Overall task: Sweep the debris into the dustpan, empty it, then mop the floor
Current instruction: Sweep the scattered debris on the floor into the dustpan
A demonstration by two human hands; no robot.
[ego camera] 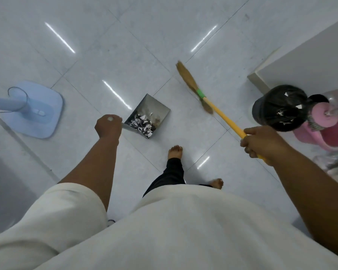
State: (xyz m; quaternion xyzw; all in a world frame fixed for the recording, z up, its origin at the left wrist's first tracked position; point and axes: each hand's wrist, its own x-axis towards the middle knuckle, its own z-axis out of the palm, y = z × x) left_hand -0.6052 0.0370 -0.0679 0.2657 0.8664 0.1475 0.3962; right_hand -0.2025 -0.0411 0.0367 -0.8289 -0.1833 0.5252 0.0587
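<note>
I see left hand [108, 126] fisted on dustpan [147, 115] handle, arm straight | right hand [261, 144] wrapped round broom [203, 96] stick | paper debris [142, 124] in dustpan, beside left grip

One wide head-worn view looks steeply down from standing height at the tiled floor [137, 55], facing forward past the person's own shirt [164, 230] and bare feet.

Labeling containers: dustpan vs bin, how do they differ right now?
The dustpan is grey metal and open-fronted; the bin is round with a black liner. The dustpan is gripped by the left hand; the bin stands free. The dustpan holds a paper-scrap pile; the bin shows a few. Both hold scraps.
</note>
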